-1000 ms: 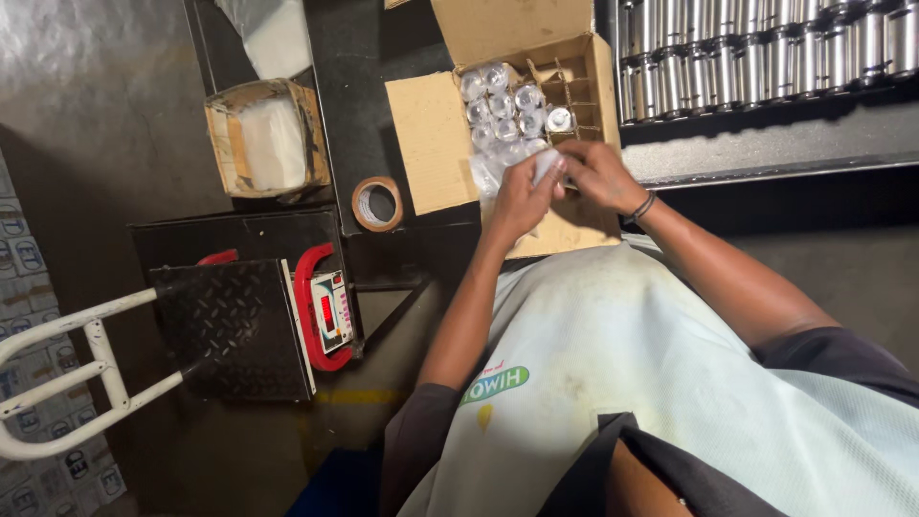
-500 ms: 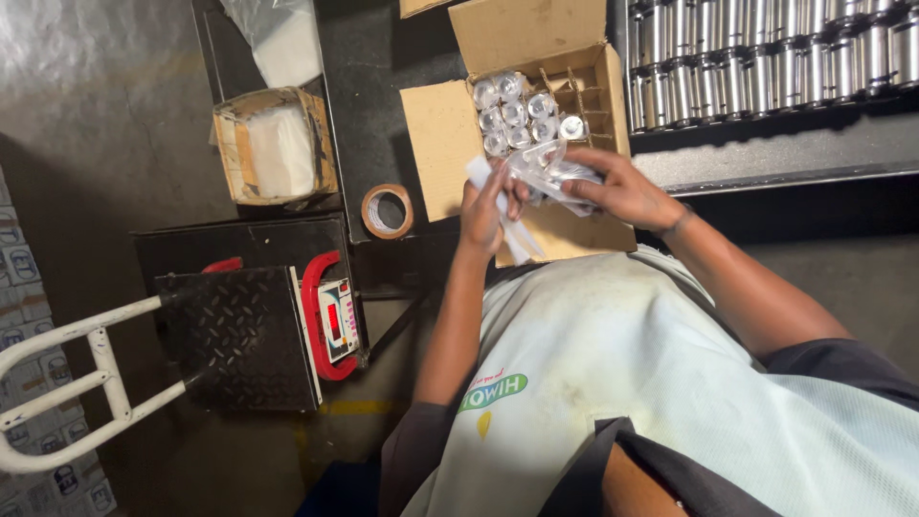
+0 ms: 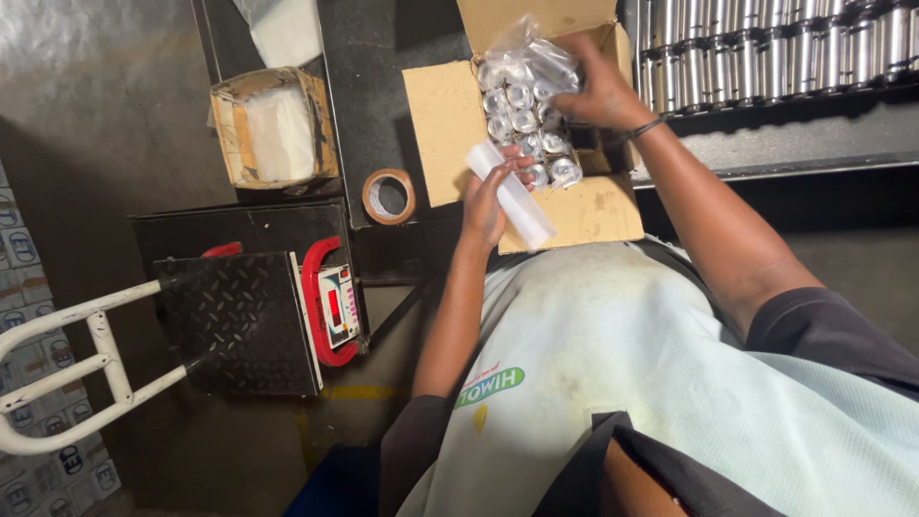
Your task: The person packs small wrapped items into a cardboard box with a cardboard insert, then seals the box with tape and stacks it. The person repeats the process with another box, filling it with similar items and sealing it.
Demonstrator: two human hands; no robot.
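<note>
Wrapped metal cylinder (image 3: 548,59) gripped in closed right hand (image 3: 598,91), over open carton (image 3: 450,124) of cylinders. Left hand (image 3: 486,196) clasps white roll (image 3: 512,196).

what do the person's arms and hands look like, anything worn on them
Both arms are bare from the elbow down, with dark short sleeves above. The right hand has a thin dark band at its wrist. The left hand wears nothing visible. No gloves.
</note>
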